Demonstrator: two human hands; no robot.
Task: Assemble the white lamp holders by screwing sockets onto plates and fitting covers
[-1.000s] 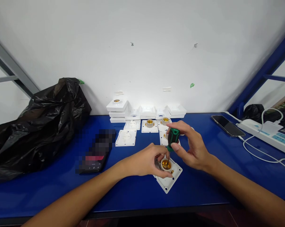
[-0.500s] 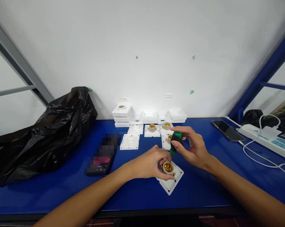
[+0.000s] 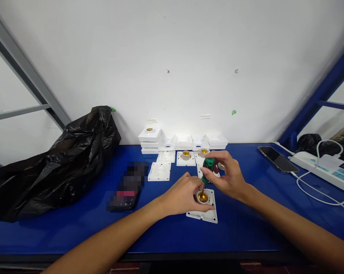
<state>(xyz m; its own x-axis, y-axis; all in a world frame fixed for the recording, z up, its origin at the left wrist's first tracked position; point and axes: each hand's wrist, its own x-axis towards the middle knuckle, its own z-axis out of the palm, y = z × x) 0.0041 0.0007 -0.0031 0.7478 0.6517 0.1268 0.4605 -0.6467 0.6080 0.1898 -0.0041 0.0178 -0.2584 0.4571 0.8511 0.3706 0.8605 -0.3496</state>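
your right hand (image 3: 227, 175) grips the green-handled screwdriver (image 3: 208, 169), its tip down inside the gold-lined socket (image 3: 202, 197); your left hand (image 3: 186, 196) pinches that socket on its white base plate (image 3: 207, 216), lying on the blue table (image 3: 246, 232). you're likely turning a screw, too small to make out; the next turn calls for a steady socket and an aligned screwdriver.

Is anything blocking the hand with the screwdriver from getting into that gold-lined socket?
Nothing visible does. The right hand holds the green-and-black screwdriver, and its shaft already runs down into the socket. The left hand curls around the socket's side, leaving its opening uncovered.
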